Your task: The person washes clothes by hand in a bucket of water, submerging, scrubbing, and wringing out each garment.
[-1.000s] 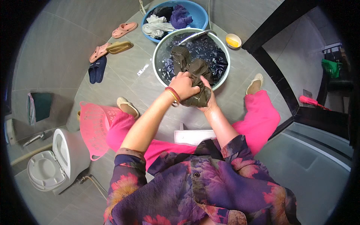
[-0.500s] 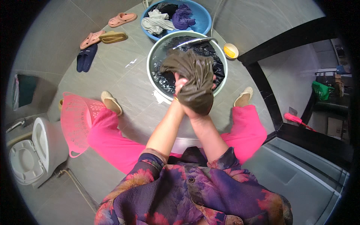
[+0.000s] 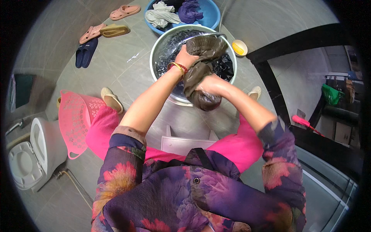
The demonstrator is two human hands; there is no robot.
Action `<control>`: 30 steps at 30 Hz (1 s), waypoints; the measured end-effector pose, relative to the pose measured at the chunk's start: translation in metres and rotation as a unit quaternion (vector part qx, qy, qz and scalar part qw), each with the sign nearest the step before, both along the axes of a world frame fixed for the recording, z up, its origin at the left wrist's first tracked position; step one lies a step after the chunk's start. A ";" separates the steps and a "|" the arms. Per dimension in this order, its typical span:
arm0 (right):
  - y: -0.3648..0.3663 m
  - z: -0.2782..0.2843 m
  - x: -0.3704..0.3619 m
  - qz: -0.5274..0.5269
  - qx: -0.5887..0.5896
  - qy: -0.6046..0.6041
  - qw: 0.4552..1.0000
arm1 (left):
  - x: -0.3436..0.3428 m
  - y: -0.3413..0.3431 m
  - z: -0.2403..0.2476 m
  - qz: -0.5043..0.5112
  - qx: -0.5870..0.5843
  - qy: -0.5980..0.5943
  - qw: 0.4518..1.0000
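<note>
A wet brown garment (image 3: 199, 72) is bunched between my two hands over the near part of a round, pale-rimmed tub (image 3: 153, 58). My left hand (image 3: 187, 58), with a red and a gold bracelet at the wrist, grips its upper left side. Lower down, my right hand (image 3: 211, 85) is wrapped in the cloth, its fingers partly hidden. One ribbed-looking part of the garment spreads toward the tub's far rim, and a wet lump hangs near me. Dark water and dark cloth (image 3: 225, 69) fill the tub. A curved shiny bar (image 3: 210, 35) crosses its far side.
Behind the tub, a blue basin (image 3: 211, 14) holds white, purple and dark clothes. A small bowl (image 3: 239, 48) with something yellow sits to the right. Slippers (image 3: 87, 52) lie at far left, near a pink basket (image 3: 77, 123) and a toilet (image 3: 46, 145). A low stool (image 3: 181, 144) stands between my legs.
My hands have moved from close together to farther apart, with elbows spread. The brown garment has gone from a compact bundle to a longer, twisted shape. The view has shifted slightly.
</note>
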State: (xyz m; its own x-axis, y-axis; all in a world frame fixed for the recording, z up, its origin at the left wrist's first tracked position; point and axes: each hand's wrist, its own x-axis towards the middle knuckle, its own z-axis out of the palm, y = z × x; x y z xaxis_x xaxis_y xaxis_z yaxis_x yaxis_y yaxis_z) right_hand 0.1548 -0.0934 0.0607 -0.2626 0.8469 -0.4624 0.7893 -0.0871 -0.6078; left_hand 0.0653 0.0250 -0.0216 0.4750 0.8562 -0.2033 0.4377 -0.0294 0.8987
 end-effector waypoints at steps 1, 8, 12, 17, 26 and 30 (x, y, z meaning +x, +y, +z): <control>0.010 -0.006 0.002 -0.043 -0.085 -0.030 0.995 | 0.002 -0.003 -0.008 -0.004 0.002 -0.003 1.000; 0.004 -0.030 0.036 -0.180 -0.220 0.112 0.952 | -0.015 -0.039 0.046 0.006 -0.328 -0.300 0.896; -0.002 0.007 -0.038 -0.071 -0.096 -0.247 0.962 | -0.017 -0.051 0.007 0.085 -0.069 -0.156 0.982; -0.025 0.011 -0.046 -0.106 0.008 -0.271 0.957 | -0.019 -0.045 0.004 0.227 -0.180 -0.275 0.917; -0.098 0.004 -0.019 -0.534 -0.300 0.585 0.532 | -0.048 -0.020 0.034 0.040 -0.294 -0.519 0.801; -0.093 -0.011 -0.004 -0.373 -0.302 0.744 0.464 | -0.027 -0.042 0.066 -0.009 -0.348 -0.570 0.745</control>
State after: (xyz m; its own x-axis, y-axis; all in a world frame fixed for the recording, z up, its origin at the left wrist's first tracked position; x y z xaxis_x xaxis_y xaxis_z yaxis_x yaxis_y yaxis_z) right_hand 0.1507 -0.1865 0.0493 -0.4095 0.7927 -0.4516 -0.8531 -0.5081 -0.1183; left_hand 0.0381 -0.0174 0.0448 0.6881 0.7238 -0.0518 -0.6154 0.6199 0.4868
